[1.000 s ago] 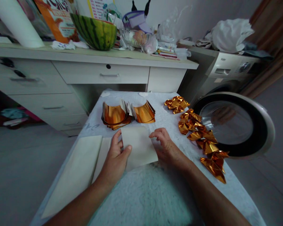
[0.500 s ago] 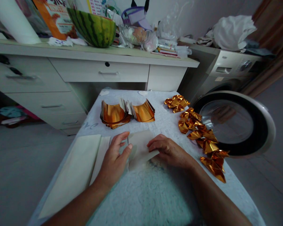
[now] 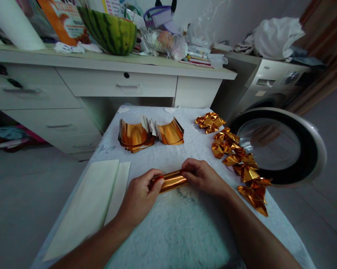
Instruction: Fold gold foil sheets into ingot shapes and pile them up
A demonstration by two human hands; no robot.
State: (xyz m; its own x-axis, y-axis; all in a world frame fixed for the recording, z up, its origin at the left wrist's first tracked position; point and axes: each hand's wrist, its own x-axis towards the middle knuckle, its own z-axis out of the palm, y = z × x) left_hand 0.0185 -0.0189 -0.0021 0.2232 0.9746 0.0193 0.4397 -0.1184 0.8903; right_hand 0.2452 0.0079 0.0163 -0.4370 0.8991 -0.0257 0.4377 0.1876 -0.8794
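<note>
A rolled or folded strip of shiny gold paper (image 3: 172, 181) spans the gap between my hands, low over the cloth-covered table (image 3: 168, 231). Its left end is pinched by my left hand (image 3: 143, 192), and its right end is gripped by my right hand (image 3: 203, 176). Beyond them lie two curved stacks of gold sheets, the left one (image 3: 135, 134) and the right one (image 3: 171, 133). On the right is a row of folded gold paper pieces (image 3: 248, 168). White paper sheets (image 3: 86, 201) lie at the left.
Behind the table stands a white desk (image 3: 146, 66) with drawers, holding a cut watermelon (image 3: 109, 31) and plastic bags. A washing machine's round open door (image 3: 311, 149) sits close to the table's right edge.
The pale sheet between my hands now shows as a narrow gold strip, curled or folded. My left hand has closed on it, and my right hand has shifted slightly.
</note>
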